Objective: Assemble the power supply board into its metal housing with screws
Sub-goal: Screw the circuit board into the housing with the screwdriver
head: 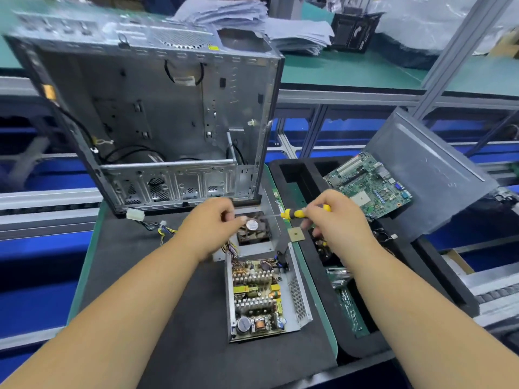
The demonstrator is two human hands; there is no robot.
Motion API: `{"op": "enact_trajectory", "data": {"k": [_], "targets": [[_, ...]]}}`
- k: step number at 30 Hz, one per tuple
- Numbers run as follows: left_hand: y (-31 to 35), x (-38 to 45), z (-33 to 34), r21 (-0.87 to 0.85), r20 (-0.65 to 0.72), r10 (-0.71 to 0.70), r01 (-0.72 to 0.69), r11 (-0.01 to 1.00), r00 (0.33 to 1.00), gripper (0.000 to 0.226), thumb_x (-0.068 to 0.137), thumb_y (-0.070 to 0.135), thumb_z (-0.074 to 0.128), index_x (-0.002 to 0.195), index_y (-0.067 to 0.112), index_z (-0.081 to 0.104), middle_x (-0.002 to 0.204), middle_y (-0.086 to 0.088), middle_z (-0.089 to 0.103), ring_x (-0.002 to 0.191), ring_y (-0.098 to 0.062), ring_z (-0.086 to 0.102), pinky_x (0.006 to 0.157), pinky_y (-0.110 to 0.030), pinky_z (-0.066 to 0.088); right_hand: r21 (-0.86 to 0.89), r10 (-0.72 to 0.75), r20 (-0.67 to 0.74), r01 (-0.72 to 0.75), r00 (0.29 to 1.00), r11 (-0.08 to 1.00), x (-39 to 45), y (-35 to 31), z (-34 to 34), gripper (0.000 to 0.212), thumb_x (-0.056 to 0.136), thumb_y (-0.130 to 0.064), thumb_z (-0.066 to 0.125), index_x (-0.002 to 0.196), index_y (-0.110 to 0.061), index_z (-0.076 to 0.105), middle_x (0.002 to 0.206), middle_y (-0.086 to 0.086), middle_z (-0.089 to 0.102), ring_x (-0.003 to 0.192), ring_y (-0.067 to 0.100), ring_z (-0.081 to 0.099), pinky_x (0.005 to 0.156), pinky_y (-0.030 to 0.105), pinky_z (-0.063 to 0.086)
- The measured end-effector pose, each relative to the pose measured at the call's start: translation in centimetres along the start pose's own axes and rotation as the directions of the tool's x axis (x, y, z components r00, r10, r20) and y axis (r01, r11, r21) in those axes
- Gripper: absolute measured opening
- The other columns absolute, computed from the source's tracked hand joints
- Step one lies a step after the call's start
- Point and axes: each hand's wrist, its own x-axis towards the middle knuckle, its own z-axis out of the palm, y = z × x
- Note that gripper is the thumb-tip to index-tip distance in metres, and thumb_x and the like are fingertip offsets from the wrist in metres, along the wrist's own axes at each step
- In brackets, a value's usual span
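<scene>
Both grips raised, left, right, fingers curled.

— What sort of place is this?
— An electronics assembly line: a green-edged anti-static mat, roller conveyor rails, aluminium frame posts.
— Anything else?
— An open computer chassis, a bare motherboard on black foam trays.

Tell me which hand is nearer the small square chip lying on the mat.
Right. The right hand, gripping the screwdriver, sits just right of the chip, fingers beside it. The left hand is further off, left of the fan.
</scene>
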Motion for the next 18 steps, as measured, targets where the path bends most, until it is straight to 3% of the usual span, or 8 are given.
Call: {"op": "enact_trajectory", "data": {"k": [2, 5, 9, 12, 14, 18], "targets": [[-1.3, -1.1, -1.2, -0.054, -0.071, -0.086, 0.082, 0.995, 0.994, 0.042, 0.085, 0.027, 0.069, 0.061, 0.017, 0.035, 0.060, 0.005, 0.039, 0.056, -0.014, 0.038, 0.054, -0.029, 0.029, 0.190, 0.109, 0.043, -0.115, 0.993, 0.975, 0.4, 0.0, 0.5, 0.006, 0.087, -0.011, 0.056, 0.081, -0.010, 0.059, 0.066, 0.003, 0.072, 0.051, 0.013, 0.052, 0.049, 0.022, 0.040], [-2.8, -2.6, -2.2, -0.030, -0.125, -0.167, 0.164, 0.986, 0.978, 0.048, 0.086, 0.022, 0.066, 0.059, 0.018, 0.027, 0.056, 0.004, 0.031, 0.054, -0.015, 0.030, 0.052, -0.031, 0.025, 0.426, 0.296, 0.187, -0.348, 0.937, 0.835, 0.7, 0.3, 1.0, 0.014, 0.091, -0.004, 0.047, 0.088, -0.003, 0.061, 0.063, 0.007, 0.068, 0.050, 0.015, 0.048, 0.053, 0.026, 0.036], [-3.8, -4.3, -2.2, -0.083, -0.180, -0.250, 0.238, 0.968, 0.951, 0.048, 0.088, 0.022, 0.064, 0.060, 0.018, 0.025, 0.056, 0.004, 0.028, 0.056, -0.017, 0.027, 0.054, -0.032, 0.024, 0.580, 0.249, 0.398, -0.453, 0.883, 0.677, 0.8, 1.2, 1.1, 0.021, 0.091, -0.007, 0.046, 0.103, -0.002, 0.062, 0.074, 0.008, 0.071, 0.062, 0.017, 0.054, 0.063, 0.028, 0.039], [-4.1, -5.5, -1.2, -0.159, -0.193, -0.342, 0.315, 0.936, 0.919, 0.039, 0.092, 0.017, 0.058, 0.065, 0.017, 0.030, 0.063, -0.002, 0.043, 0.063, -0.024, 0.042, 0.051, -0.030, 0.028, 0.552, 0.144, 0.467, -0.415, 0.873, 0.723, 1.3, 2.1, 1.0, 0.033, 0.091, -0.002, 0.047, 0.119, -0.006, 0.063, 0.087, 0.010, 0.073, 0.070, 0.017, 0.059, 0.070, 0.028, 0.042], [-3.8, -6.2, -0.5, -0.222, -0.191, -0.418, 0.376, 0.900, 0.888, 0.027, 0.094, 0.012, 0.053, 0.071, 0.019, 0.040, 0.080, -0.009, 0.058, 0.077, -0.029, 0.057, 0.049, -0.027, 0.032, 0.520, 0.093, 0.490, -0.376, 0.867, 0.767, 1.8, 2.6, 1.0, 0.037, 0.091, 0.004, 0.046, 0.121, -0.010, 0.063, 0.087, 0.010, 0.071, 0.071, 0.017, 0.060, 0.069, 0.027, 0.044], [-2.4, -8.1, 0.9, -0.343, -0.148, -0.522, 0.452, 0.824, 0.840, 0.016, 0.094, 0.013, 0.056, 0.088, 0.028, 0.057, 0.082, 0.002, 0.056, 0.068, -0.017, 0.050, 0.056, -0.026, 0.038, 0.403, 0.053, 0.523, -0.301, 0.851, 0.864, 2.8, 3.9, 0.7, 0.041, 0.092, 0.010, 0.043, 0.117, -0.013, 0.067, 0.079, 0.005, 0.066, 0.067, 0.014, 0.057, 0.062, 0.022, 0.043]]}}
